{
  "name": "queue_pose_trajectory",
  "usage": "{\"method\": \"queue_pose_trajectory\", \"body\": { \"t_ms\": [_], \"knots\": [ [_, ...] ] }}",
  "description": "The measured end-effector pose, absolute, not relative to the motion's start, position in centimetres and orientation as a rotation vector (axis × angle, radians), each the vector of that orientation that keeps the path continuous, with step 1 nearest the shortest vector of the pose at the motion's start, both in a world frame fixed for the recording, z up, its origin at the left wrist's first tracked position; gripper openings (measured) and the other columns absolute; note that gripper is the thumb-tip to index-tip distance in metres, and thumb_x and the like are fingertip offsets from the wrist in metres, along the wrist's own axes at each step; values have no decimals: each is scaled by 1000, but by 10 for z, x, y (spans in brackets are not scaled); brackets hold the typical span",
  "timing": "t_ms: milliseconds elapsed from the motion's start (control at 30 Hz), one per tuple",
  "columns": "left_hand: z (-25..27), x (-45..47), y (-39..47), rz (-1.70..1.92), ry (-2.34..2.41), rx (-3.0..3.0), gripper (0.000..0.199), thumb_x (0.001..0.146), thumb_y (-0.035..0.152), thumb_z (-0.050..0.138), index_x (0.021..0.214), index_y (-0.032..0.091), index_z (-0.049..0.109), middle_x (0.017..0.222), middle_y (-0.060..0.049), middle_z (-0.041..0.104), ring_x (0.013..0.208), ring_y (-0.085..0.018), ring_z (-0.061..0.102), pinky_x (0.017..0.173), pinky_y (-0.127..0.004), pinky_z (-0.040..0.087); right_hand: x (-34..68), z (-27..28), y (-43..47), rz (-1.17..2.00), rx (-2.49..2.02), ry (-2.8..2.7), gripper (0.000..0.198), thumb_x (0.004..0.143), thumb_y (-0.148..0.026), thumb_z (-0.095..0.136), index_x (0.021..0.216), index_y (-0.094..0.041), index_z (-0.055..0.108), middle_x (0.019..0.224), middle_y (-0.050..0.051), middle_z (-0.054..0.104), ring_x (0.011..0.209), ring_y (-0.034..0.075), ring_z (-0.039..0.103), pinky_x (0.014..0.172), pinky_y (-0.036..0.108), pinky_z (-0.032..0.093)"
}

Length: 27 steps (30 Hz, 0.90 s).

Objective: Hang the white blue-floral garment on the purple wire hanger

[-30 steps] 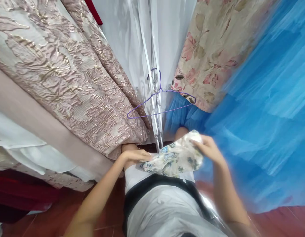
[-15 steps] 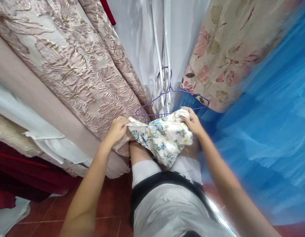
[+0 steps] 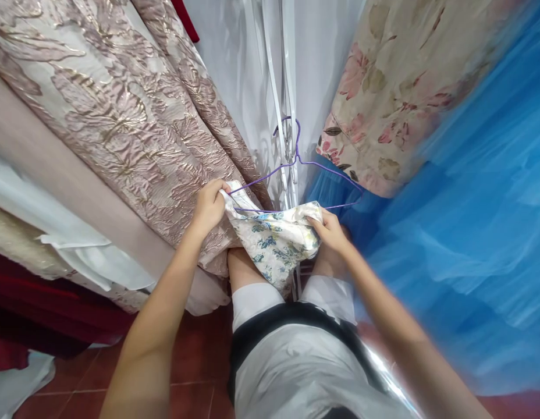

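Note:
A white garment with a blue and yellow floral print hangs between my two hands, above my legs. My left hand is closed on its upper left corner, close to the left end of a purple wire hanger. The garment's left edge lies over that end of the hanger. My right hand pinches the garment's upper right part, just below the hanger's lower bar. The hanger's right end shows free of the cloth, and its hook points up. Which kind of garment this is, I cannot make out.
Pink and gold brocade fabric hangs on the left, beside other gowns. White cloth with long straps hangs ahead. To the right are a beige floral fabric and a wide blue tulle skirt. Red tiles cover the floor.
My left hand has risen and brought the garment's left corner over the hanger's left end. My right hand has shifted left and slightly down with its corner, while the hanger appears slightly farther left.

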State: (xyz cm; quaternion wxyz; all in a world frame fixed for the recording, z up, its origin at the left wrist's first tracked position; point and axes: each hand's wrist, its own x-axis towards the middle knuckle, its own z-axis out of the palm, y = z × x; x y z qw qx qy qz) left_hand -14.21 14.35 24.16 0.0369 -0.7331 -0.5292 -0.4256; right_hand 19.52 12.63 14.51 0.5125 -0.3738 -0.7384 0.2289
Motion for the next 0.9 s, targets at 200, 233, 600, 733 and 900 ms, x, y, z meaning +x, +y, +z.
{"method": "queue_pose_trajectory", "body": {
  "t_ms": [200, 233, 600, 733, 900],
  "knots": [
    [251, -159, 118, -1559, -1733, -2066, 30, 85, 16, 46, 90, 18, 76, 94, -5, 76, 90, -20, 68, 85, -31, 54, 192, 144, 121, 547, -924, -1753, 38, 95, -48, 51, 78, -18, 67, 93, 9, 70, 86, 24, 62, 83, 36, 50],
    [251, -162, 115, -1617, -1738, -2071, 29, 86, 18, 48, 93, 18, 77, 97, -6, 77, 91, -20, 69, 85, -31, 55, 192, 144, 121, 544, -933, -1758, 37, 95, -47, 51, 75, -19, 66, 89, 8, 69, 83, 23, 61, 81, 35, 50],
    [269, -89, 107, -1545, -1415, -2316, 46, 88, 9, 51, 129, 20, 69, 128, -6, 68, 121, -21, 62, 110, -38, 50, 185, 145, 112, 580, -966, -1740, 36, 93, -42, 53, 69, -20, 66, 81, 6, 69, 81, 24, 63, 79, 35, 50],
    [263, -45, 114, -1315, -1365, -2344, 46, 92, 9, 51, 134, 20, 65, 125, -8, 65, 121, -23, 61, 110, -40, 47, 177, 146, 101, 603, -860, -1716, 29, 93, -34, 52, 78, -19, 73, 97, 9, 76, 92, 25, 69, 87, 36, 52],
    [252, -44, 142, -1434, -1421, -2285, 39, 92, 21, 64, 131, 21, 60, 111, -7, 70, 103, -22, 66, 97, -33, 50, 185, 157, 86, 576, -788, -1784, 29, 92, -24, 48, 90, -22, 77, 120, 9, 75, 113, 26, 68, 102, 41, 51]
  ]
}}
